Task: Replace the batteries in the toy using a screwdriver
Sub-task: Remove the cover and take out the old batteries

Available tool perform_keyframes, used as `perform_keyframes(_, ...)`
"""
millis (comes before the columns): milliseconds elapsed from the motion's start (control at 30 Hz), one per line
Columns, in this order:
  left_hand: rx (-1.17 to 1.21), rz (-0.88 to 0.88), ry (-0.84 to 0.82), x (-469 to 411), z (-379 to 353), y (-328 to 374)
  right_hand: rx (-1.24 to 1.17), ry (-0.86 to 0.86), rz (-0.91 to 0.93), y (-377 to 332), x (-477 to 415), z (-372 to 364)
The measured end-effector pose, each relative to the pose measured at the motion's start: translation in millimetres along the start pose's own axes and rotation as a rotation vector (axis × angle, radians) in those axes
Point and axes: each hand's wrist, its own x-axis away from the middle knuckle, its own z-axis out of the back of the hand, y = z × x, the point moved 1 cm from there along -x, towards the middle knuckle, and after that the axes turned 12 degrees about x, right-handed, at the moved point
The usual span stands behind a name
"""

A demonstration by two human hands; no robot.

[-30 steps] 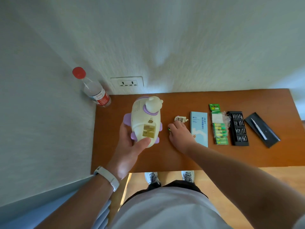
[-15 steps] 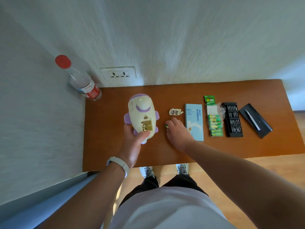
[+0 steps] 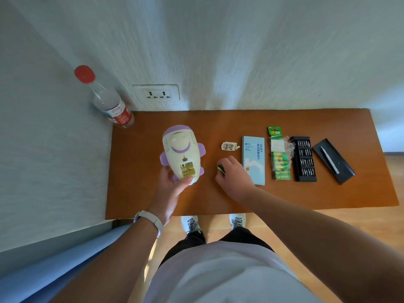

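Your left hand [image 3: 172, 190] grips the toy [image 3: 181, 147], now tipped lower over the table [image 3: 284, 197], bay open. Your right hand [image 3: 235, 174] has drawn back from the cover [image 3: 229, 146], pinching a battery [image 3: 220, 168] against the table; loading likely follows.

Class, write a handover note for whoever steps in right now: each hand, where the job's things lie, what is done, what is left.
Left hand grips the cream and purple plastic toy, empty compartment up. Right hand pinches a small green battery on the brown wooden table. Small cream cover lies off, right of the toy; green battery pack and silver screwdriver further right. Done: cover removed. Left: fit batteries, screw cover on.
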Motion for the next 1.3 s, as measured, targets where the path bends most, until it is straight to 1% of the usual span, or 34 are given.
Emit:
perform_keyframes(167, -0.043, -0.004, 0.053, 7.1, -4.5, 3.3, -0.030, -0.024, -0.003, 5.0, 2.1, 7.8)
perform_keyframes(267, -0.091, 0.011, 0.142, 12.3, -7.4, 4.3, -0.057, -0.029, 0.017, 8.9, 3.2, 12.3)
perform_keyframes(467, -0.182, 0.023, 0.359, 23.1, -16.4, -0.6, -0.145, -0.051, -0.008, 16.5, 4.0, 19.4)
perform_keyframes(600, -0.160, 0.037, 0.436, 30.5, -22.7, -5.4, -0.195, -0.060, -0.012, 22.2, 2.7, 23.9)
perform_keyframes(733, -0.152, 0.072, 0.519, 43.9, -26.2, -12.9, -0.306, -0.087, -0.039, 28.0, 3.1, 33.2)
perform_keyframes(867, -0.196, 0.114, 0.600, 59.4, -35.4, -32.9, -0.406, -0.119, -0.066, 39.0, 9.2, 46.8)
perform_keyframes(933, -0.255, 0.149, 0.583, 63.2, -49.0, -46.6, -0.471, -0.136, -0.114, 46.8, 11.3, 54.2)
perform_keyframes(1033, -0.386, 0.184, 0.481, 56.5, -80.1, -63.3, -0.584, -0.158, -0.201, 62.6, 13.5, 65.3)
perform_keyframes(1233, -0.583, 0.132, 0.309, 3.4, -153.0, -69.1, -0.764, -0.185, -0.336, 101.8, 22.7, 84.4)
perform_keyframes(1300, -0.682, 0.127, 0.278, -15.7, -173.2, -68.8, -0.785, -0.183, -0.357, 117.5, 26.7, 90.7)
